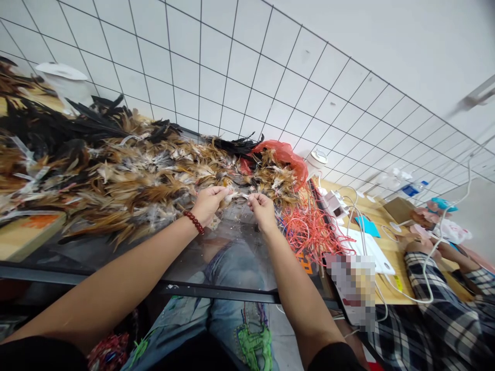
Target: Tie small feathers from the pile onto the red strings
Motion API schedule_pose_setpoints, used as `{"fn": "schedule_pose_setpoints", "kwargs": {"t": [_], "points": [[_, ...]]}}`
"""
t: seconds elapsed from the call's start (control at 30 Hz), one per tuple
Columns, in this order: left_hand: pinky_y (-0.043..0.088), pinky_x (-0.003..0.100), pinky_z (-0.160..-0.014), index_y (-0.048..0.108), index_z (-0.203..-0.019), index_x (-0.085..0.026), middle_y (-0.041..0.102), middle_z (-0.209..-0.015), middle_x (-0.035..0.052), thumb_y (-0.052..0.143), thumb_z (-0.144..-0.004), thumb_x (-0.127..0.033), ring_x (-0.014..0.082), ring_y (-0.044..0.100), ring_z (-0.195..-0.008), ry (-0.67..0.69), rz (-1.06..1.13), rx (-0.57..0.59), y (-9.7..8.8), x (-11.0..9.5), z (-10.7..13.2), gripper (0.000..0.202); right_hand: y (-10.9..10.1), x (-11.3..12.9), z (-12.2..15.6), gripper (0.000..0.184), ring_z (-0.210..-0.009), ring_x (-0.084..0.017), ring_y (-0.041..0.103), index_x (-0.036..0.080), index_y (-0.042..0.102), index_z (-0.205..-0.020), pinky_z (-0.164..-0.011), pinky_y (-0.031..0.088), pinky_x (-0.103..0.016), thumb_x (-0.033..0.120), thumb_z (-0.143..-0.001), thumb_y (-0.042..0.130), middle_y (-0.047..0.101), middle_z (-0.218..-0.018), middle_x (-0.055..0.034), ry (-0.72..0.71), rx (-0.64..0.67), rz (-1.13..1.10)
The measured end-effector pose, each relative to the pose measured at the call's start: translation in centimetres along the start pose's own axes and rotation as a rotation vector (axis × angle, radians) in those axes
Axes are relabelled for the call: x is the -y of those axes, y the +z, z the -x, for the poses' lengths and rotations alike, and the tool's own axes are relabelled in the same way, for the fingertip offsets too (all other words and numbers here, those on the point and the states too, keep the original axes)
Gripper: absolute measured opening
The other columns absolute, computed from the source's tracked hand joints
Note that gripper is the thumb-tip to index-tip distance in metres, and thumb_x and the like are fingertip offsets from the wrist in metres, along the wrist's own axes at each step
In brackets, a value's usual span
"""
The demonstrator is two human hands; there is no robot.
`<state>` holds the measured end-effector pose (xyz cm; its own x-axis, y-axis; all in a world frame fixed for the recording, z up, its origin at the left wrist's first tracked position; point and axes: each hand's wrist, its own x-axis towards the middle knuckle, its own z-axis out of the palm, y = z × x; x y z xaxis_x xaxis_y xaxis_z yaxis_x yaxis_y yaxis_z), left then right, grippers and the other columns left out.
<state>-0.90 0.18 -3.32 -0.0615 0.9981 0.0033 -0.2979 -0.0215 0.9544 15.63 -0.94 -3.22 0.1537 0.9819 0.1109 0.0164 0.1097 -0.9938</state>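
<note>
My left hand (209,202) and my right hand (262,207) meet over a glass table top (232,257), fingers pinched together. Between them they hold a small pale feather (236,196). A bead bracelet (193,222) circles my left wrist. A big heap of brown, black and white feathers (116,170) lies just beyond and to the left of my hands.
A red plastic bag (284,157) sits at the heap's right end. Red strings (309,232) lie right of my right hand. A person in a plaid sleeve (436,309) works at the wooden table (390,247) on the right, among white cables and a white pad. A tiled wall stands behind.
</note>
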Motion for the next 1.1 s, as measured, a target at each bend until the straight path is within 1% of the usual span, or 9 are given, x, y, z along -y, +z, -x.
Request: {"fn": "schedule_pose_setpoints", "kwargs": {"t": [0.07,0.13,0.23,0.33,0.4,0.6,0.87,1.0,1.1], "points": [[0.044,0.028,-0.063,0.074,-0.067,-0.016,0.069,-0.067,0.0064,0.079,-0.055,-0.049,0.0154,0.056,-0.062,0.015,-0.053,-0.009,0.0,-0.1,0.1,0.034,-0.2,0.2,-0.2,0.024,-0.049,-0.007,0.044,0.017,0.062,-0.071,-0.052,0.036,-0.021,0.040,-0.067,0.067,0.057,-0.056,0.0052,-0.026,-0.073,0.004],[0.047,0.032,-0.075,0.075,-0.066,-0.018,0.070,-0.078,0.0075,0.077,-0.058,-0.046,0.0189,0.061,-0.075,0.114,-0.167,-0.009,-0.1,-0.3,0.3,0.029,-0.1,0.6,0.0,0.024,-0.050,-0.007,0.046,0.017,0.062,-0.070,-0.053,0.037,-0.021,0.040,-0.067,0.068,0.058,-0.057,0.0049,-0.014,-0.105,-0.081],[0.043,0.036,-0.094,0.075,-0.067,-0.020,0.068,-0.093,0.0067,0.074,-0.064,-0.040,0.0220,0.061,-0.095,0.331,-0.331,-0.056,-0.1,-0.7,0.5,0.020,1.0,1.1,0.8,0.026,-0.051,-0.006,0.049,0.016,0.062,-0.074,-0.053,0.039,-0.020,0.038,-0.066,0.072,0.062,-0.060,0.0038,0.030,-0.079,-0.252],[0.043,0.035,-0.095,0.074,-0.068,-0.020,0.066,-0.094,0.0062,0.070,-0.070,-0.039,0.0216,0.060,-0.097,0.428,-0.321,-0.162,0.0,-0.7,0.7,0.019,2.7,1.3,2.0,0.027,-0.052,-0.006,0.052,0.016,0.063,-0.078,-0.054,0.042,-0.019,0.037,-0.066,0.075,0.064,-0.063,0.0031,0.058,-0.040,-0.351],[0.044,0.035,-0.093,0.074,-0.069,-0.019,0.068,-0.090,0.0063,0.072,-0.069,-0.039,0.0212,0.060,-0.093,0.395,-0.239,-0.163,0.2,-0.5,0.8,0.020,3.7,1.3,2.6,0.026,-0.053,-0.006,0.053,0.016,0.063,-0.079,-0.055,0.043,-0.019,0.036,-0.067,0.075,0.064,-0.064,0.0031,0.050,-0.036,-0.392],[0.046,0.033,-0.084,0.076,-0.071,-0.018,0.071,-0.079,0.0066,0.081,-0.058,-0.042,0.0195,0.062,-0.084,0.125,0.059,0.000,1.4,-0.7,1.9,0.028,4.9,1.4,3.4,0.023,-0.054,-0.006,0.055,0.017,0.062,-0.080,-0.055,0.045,-0.019,0.035,-0.071,0.072,0.064,-0.065,0.0033,0.024,-0.059,-0.428],[0.046,0.029,-0.076,0.076,-0.070,-0.017,0.071,-0.078,0.0059,0.085,-0.054,-0.040,0.0176,0.060,-0.082,0.097,0.096,0.036,1.7,-1.3,2.5,0.029,5.3,1.5,3.7,0.025,-0.051,-0.007,0.052,0.017,0.060,-0.076,-0.056,0.045,-0.021,0.037,-0.069,0.074,0.062,-0.059,0.0034,0.016,-0.036,-0.399],[0.045,0.026,-0.068,0.075,-0.073,-0.015,0.069,-0.074,0.0053,0.084,-0.057,-0.034,0.0154,0.058,-0.075,0.014,0.168,0.133,1.4,-1.6,2.3,0.026,5.1,1.9,3.9,0.027,-0.052,-0.008,0.051,0.017,0.061,-0.072,-0.055,0.044,-0.022,0.041,-0.069,0.072,0.061,-0.059,0.0030,0.008,0.018,-0.336],[0.046,0.026,-0.068,0.073,-0.068,-0.015,0.068,-0.073,0.0049,0.081,-0.060,-0.027,0.0146,0.058,-0.073,-0.053,0.284,0.200,0.9,-2.2,2.0,0.017,4.4,2.3,3.7,0.026,-0.054,-0.008,0.050,0.017,0.061,-0.068,-0.056,0.042,-0.023,0.041,-0.070,0.070,0.060,-0.060,0.0029,-0.050,0.015,-0.207]]}}
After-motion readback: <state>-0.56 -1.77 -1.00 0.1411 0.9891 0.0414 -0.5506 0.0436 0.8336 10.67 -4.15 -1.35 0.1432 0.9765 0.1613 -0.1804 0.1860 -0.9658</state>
